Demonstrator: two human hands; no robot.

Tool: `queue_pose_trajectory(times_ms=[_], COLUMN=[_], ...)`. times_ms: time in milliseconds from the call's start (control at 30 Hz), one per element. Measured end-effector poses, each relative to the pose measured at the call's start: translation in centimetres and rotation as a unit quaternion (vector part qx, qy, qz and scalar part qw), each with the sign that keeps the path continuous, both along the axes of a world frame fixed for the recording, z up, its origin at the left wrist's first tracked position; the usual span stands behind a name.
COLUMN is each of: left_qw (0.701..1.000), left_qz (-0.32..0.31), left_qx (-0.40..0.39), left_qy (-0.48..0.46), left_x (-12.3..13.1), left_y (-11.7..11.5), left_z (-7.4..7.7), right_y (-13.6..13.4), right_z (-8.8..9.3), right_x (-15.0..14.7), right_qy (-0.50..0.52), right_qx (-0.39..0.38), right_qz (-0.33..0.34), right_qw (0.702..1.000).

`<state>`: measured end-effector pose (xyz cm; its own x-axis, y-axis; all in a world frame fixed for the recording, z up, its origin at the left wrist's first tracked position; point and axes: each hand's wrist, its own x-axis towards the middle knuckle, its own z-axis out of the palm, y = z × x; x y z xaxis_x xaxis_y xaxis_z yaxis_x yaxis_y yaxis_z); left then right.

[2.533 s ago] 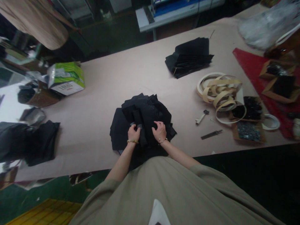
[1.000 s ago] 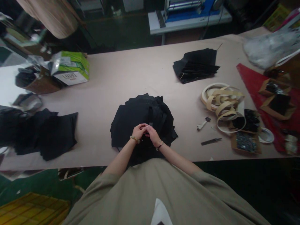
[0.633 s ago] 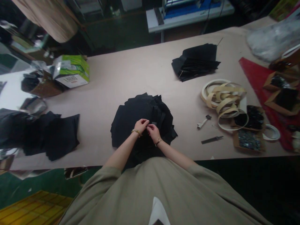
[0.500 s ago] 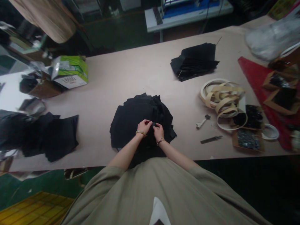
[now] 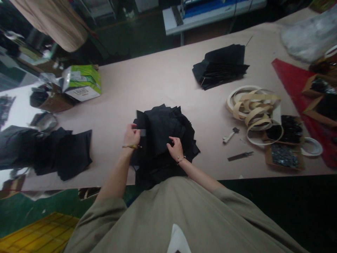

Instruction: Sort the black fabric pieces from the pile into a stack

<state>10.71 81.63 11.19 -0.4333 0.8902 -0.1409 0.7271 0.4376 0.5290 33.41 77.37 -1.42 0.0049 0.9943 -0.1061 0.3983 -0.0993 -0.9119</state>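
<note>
In front of me a fanned pile of black fabric pieces (image 5: 165, 123) lies on the table. At its left edge my left hand (image 5: 132, 135) is closed on a black fabric piece (image 5: 141, 121), which is lifted and folded toward the left; a small grey patch shows beside the fingers. Over the middle of the pile is my right hand (image 5: 176, 147), its fingers curled loosely and slightly apart. I see nothing held in it.
To the right lie a coil of beige strip (image 5: 252, 105), a metal ruler-like tool (image 5: 240, 156), a small clip-like tool (image 5: 230, 135) and a box of small parts (image 5: 284, 156). Black stacks (image 5: 221, 65) sit farther back and at left (image 5: 73, 151). A green-white box (image 5: 83, 82) stands back left.
My left hand has moved left from the pile's middle, turning a black fabric piece over with it. My right hand stays near the middle, its fingers now looser. The view has shifted slightly.
</note>
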Motion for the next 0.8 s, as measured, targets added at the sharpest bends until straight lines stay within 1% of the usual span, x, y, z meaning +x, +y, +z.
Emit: queue_pose_trajectory(times_ms=[67,100,133,167,200,233,267,300,367,400,467,500,567,667,733,800], left_qw=[0.989,0.977,0.965,0.954,0.948,0.948,0.952,0.961,0.978,0.985,0.988,0.989,0.989,0.990,0.991,0.991], left_qz=[0.045,0.054,0.051,0.040,0.021,-0.004,-0.033,-0.060,-0.103,-0.101,-0.106,-0.106,-0.107,-0.100,-0.092,-0.083], left_qx=[0.025,0.031,0.035,0.034,0.026,0.012,-0.007,-0.031,-0.072,-0.083,-0.092,-0.093,-0.093,-0.095,-0.097,-0.102], left_qy=[0.136,0.202,0.256,0.295,0.316,0.319,0.303,0.267,0.166,0.109,0.060,0.048,0.032,0.009,-0.003,-0.013], left_x=[-4.5,-6.3,-7.6,-8.3,-8.4,-7.7,-6.5,-4.8,-0.6,1.4,4.8,6.0,7.3,7.7,7.5,7.1], left_y=[0.0,-0.2,-0.4,-0.6,-0.9,-1.0,-1.1,-1.1,-0.9,-0.7,-0.5,-0.5,-0.4,-0.4,-0.4,-0.3], left_z=[3.9,5.6,7.0,7.9,8.2,7.9,7.0,5.7,2.3,0.5,-2.6,-3.8,-5.4,-6.8,-7.4,-8.0], right_y=[0.1,0.2,0.2,0.3,0.5,0.6,0.8,1.1,1.7,2.0,2.6,2.9,3.1,2.9,2.4,1.7], right_z=[0.0,-0.1,-0.2,-0.2,-0.2,-0.1,0.0,0.1,0.3,0.5,0.6,0.6,0.4,0.2,0.4,0.8], right_x=[0.2,0.3,0.3,0.2,0.1,0.0,-0.1,-0.2,-0.5,-0.6,-0.7,-0.8,-1.0,-1.4,-1.9,-2.4], right_qy=[-0.010,-0.013,-0.019,-0.029,-0.043,-0.061,-0.080,-0.099,-0.130,-0.141,-0.155,-0.160,-0.168,-0.180,-0.194,-0.198], right_qx=[-0.018,-0.025,-0.028,-0.030,-0.035,-0.044,-0.057,-0.071,-0.103,-0.119,-0.144,-0.153,-0.156,-0.145,-0.107,-0.039], right_qz=[-0.002,0.002,0.007,0.010,0.011,0.013,0.014,0.015,0.016,0.017,0.020,0.022,0.018,0.008,0.010,0.040], right_qw=[1.000,1.000,0.999,0.999,0.998,0.997,0.995,0.992,0.986,0.983,0.977,0.975,0.973,0.973,0.975,0.979])
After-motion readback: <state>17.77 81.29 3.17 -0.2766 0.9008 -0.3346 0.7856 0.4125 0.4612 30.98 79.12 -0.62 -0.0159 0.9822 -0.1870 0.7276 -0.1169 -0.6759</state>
